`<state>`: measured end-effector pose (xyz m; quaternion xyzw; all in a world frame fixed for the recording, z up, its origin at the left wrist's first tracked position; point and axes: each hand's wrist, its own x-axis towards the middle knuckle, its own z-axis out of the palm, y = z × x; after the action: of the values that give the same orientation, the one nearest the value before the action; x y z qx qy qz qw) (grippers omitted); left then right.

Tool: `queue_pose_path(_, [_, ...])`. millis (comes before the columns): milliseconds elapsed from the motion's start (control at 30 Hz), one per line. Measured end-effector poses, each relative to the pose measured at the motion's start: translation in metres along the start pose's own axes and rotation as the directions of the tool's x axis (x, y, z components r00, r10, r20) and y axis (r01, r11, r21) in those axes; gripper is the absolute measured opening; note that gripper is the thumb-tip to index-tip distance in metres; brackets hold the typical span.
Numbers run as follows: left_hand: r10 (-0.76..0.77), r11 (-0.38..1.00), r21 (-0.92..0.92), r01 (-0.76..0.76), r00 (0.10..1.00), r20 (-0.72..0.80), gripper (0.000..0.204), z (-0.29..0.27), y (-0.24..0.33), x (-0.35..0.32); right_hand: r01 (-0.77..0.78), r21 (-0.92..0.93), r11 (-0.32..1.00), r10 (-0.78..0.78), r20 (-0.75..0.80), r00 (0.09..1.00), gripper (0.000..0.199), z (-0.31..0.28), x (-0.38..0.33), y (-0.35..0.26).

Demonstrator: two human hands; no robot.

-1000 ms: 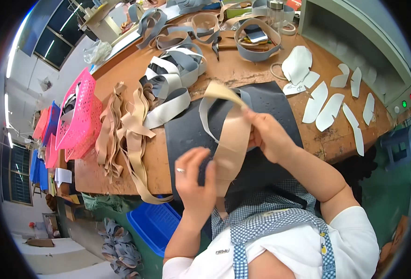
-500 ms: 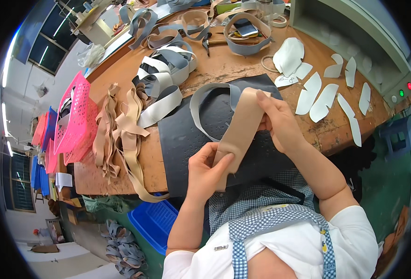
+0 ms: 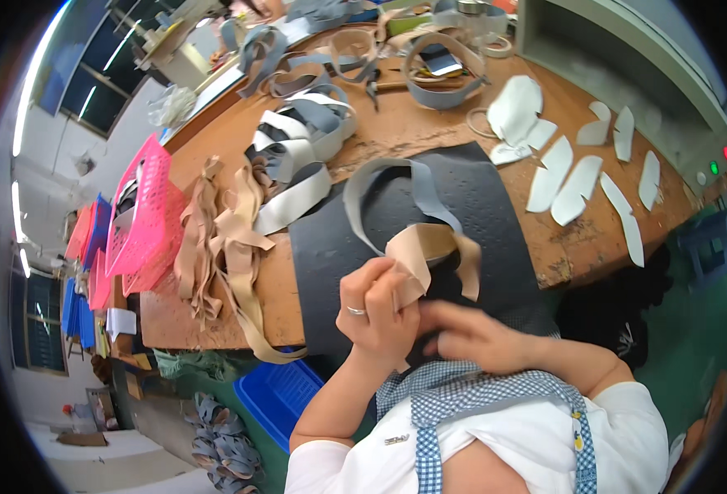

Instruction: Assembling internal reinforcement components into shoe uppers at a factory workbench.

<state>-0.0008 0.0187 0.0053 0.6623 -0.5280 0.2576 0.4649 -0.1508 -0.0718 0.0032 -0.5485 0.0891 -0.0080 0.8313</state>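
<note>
My left hand [image 3: 376, 317], with a ring on one finger, is closed around a beige fabric strip [image 3: 410, 257]. The strip curls over above the fist, and its free end [image 3: 468, 270] hangs down on the right, slightly blurred. Just right of that fist is my right hand [image 3: 483, 339], blurred by motion. Its fingers point left and look apart, with nothing visible in them; their tips are partly hidden near the left hand. Under both hands lies a black mat [image 3: 330, 272]. A grey strip [image 3: 359, 193] stands in a loop on it, behind the beige one.
Beige strips [image 3: 236, 239] lie left of the mat, beside a pink basket [image 3: 145, 230]. Grey and white strip rolls [image 3: 306, 136] sit farther back. White cut pieces [image 3: 577, 189] are spread on the right. A phone [image 3: 440, 59] shows inside a grey loop. A blue basket [image 3: 277, 395] is below the table edge.
The beige strip, stretched between both hands before, is now curled over and held in my left hand. My right hand has let go of its far end and come down toward me.
</note>
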Motion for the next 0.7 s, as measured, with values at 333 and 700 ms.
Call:
queue_pose_path(333, [0.084,0.977,-0.210,-0.033,0.967,0.241,0.040,-0.012,0.013,-0.015,0.217,0.537,0.815,0.027,-0.409,0.912,0.012,-0.045,-0.028,-0.010])
queue_pose_path(700, [-0.423,0.672,-0.209,0.710,0.601,0.678,0.010,-0.004,0.002,-0.031,0.123,0.674,0.729,0.233,-0.414,0.880,0.037,-0.055,-0.062,0.003])
